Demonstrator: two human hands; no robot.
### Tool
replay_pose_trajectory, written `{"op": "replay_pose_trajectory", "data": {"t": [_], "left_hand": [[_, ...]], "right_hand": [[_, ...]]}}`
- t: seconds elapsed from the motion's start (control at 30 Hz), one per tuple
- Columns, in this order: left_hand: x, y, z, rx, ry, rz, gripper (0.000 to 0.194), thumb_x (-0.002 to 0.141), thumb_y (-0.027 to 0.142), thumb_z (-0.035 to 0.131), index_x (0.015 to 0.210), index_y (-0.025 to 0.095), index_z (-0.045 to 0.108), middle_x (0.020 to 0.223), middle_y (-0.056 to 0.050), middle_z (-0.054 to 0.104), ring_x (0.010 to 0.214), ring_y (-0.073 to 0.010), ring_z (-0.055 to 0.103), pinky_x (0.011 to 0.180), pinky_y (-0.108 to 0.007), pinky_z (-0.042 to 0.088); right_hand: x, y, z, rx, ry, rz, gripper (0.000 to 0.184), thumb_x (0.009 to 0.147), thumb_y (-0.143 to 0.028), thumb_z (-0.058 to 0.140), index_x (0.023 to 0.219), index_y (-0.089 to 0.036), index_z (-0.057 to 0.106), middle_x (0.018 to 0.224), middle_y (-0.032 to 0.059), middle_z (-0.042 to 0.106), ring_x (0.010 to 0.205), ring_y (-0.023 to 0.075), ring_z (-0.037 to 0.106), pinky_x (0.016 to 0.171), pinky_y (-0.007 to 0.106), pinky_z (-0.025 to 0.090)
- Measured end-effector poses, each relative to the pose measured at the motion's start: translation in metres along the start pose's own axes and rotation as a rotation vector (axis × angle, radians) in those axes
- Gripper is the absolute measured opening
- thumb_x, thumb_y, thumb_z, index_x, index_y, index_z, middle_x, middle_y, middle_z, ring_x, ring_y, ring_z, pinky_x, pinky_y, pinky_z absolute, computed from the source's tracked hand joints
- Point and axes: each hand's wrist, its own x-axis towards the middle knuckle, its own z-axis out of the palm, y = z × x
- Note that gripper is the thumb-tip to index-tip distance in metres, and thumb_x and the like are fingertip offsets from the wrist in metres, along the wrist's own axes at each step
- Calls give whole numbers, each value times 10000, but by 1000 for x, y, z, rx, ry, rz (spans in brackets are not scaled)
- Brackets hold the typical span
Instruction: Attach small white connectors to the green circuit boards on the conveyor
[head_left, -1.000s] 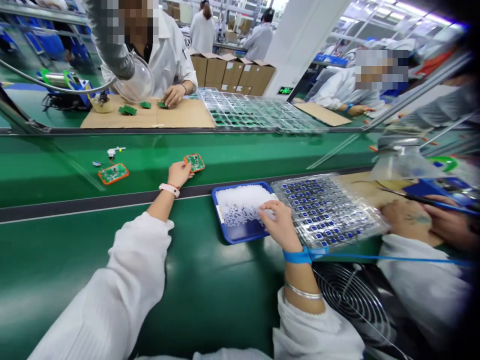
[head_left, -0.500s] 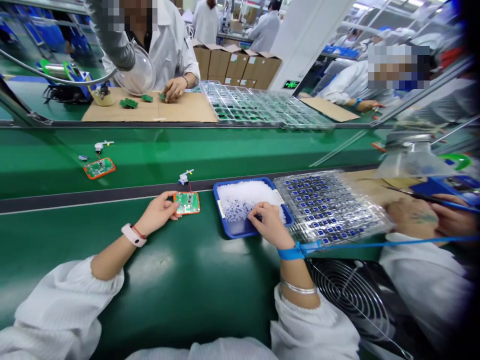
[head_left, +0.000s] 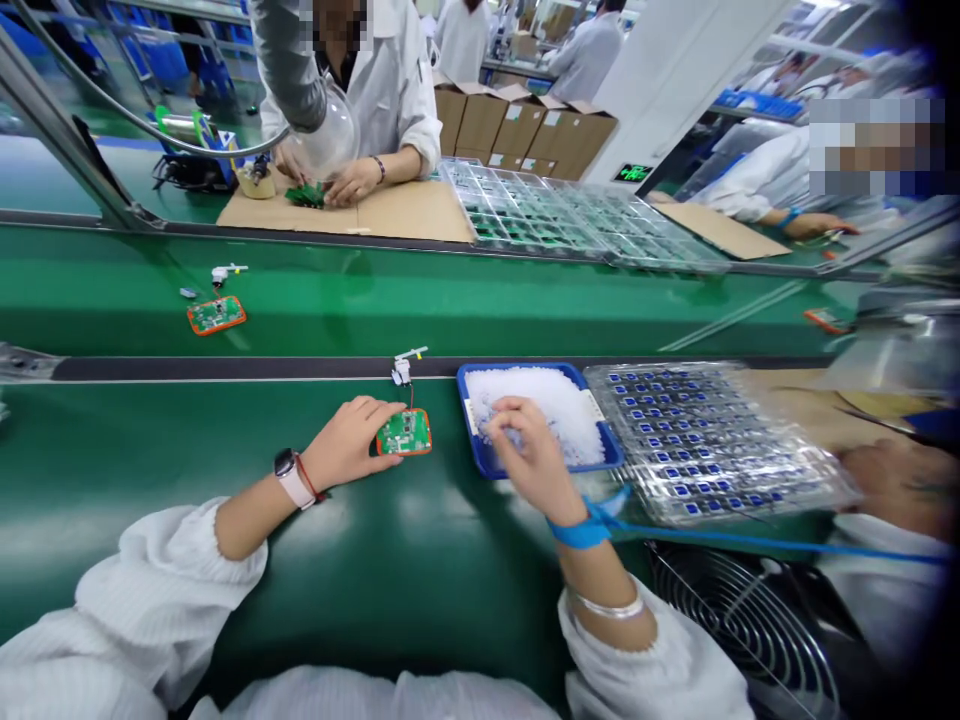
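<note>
My left hand (head_left: 356,438) grips the left side of a green circuit board (head_left: 409,432) in an orange frame, thumb along the near edge and fingers along the far one. Thin wires run from the board to a small white part (head_left: 403,370) beyond it. My right hand (head_left: 529,445) hovers at the left half of a blue tray (head_left: 474,457) filled with small white translucent pieces (head_left: 574,415). Its thumb and fingertips are pinched together; whatever lies between them is too small to make out. A blue strap (head_left: 581,525) circles the right wrist.
Right of the tray lies a clear plastic tray (head_left: 690,430) with rows of blue-faced parts. A fan (head_left: 742,630) stands at the lower right, beside a co-worker's hand (head_left: 896,485). On the green belt sits another orange-framed board (head_left: 216,315). Opposite, a co-worker handles green boards (head_left: 305,195).
My right hand has lifted from within the white pieces and shifted towards the tray's left side. My left hand now spans the board more widely. The whole view has shifted.
</note>
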Motion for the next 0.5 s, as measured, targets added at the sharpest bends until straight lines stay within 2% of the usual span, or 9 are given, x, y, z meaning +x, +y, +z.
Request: {"op": "replay_pose_trajectory", "data": {"t": [0.1, 0.17, 0.23, 0.3, 0.37, 0.5], "left_hand": [[-13, 4, -2, -12, -18, 35, 575, 773, 484, 610, 1260, 210, 473, 1173, -96, 561, 1099, -267, 474, 936, -419, 361], [-16, 6, -2, -29, 7, 34, 517, 784, 480, 600, 1226, 227, 511, 1206, -94, 542, 1138, -272, 451, 953, -432, 349], [-14, 7, 1, -88, 72, 12, 367, 839, 429, 550, 1144, 227, 571, 1219, -87, 537, 1151, -252, 447, 953, -413, 355], [-7, 7, 5, -166, 142, -16, 230, 885, 350, 500, 1026, 220, 627, 1170, -70, 569, 1108, -216, 478, 934, -380, 373], [1, 6, 9, -232, 180, -33, 179, 889, 302, 503, 908, 209, 655, 1076, -51, 615, 1022, -192, 519, 894, -356, 394], [12, 4, 12, -311, 181, -30, 138, 854, 257, 566, 773, 193, 657, 908, -21, 663, 867, -170, 553, 815, -327, 410]], "right_hand": [[1, -26, 39, 178, -159, -31, 117, 842, -219, 474, 742, -213, 535, 982, 73, 529, 995, 204, 516, 888, 395, 413], [2, -29, 62, 205, -162, -5, 117, 835, -195, 471, 735, -207, 528, 973, 73, 519, 988, 199, 513, 888, 393, 420], [3, -25, 77, 203, -133, 15, 116, 837, -190, 467, 740, -202, 529, 971, 76, 511, 987, 200, 506, 890, 396, 417], [5, -19, 82, 198, -124, 11, 113, 843, -197, 467, 750, -202, 531, 975, 76, 509, 995, 201, 500, 896, 399, 412], [6, -16, 82, 196, -137, 1, 109, 848, -202, 469, 757, -203, 529, 984, 75, 507, 999, 200, 497, 901, 397, 408], [7, -15, 79, 197, -172, -15, 105, 849, -196, 470, 760, -199, 525, 992, 79, 507, 1000, 201, 491, 898, 394, 403]]}}
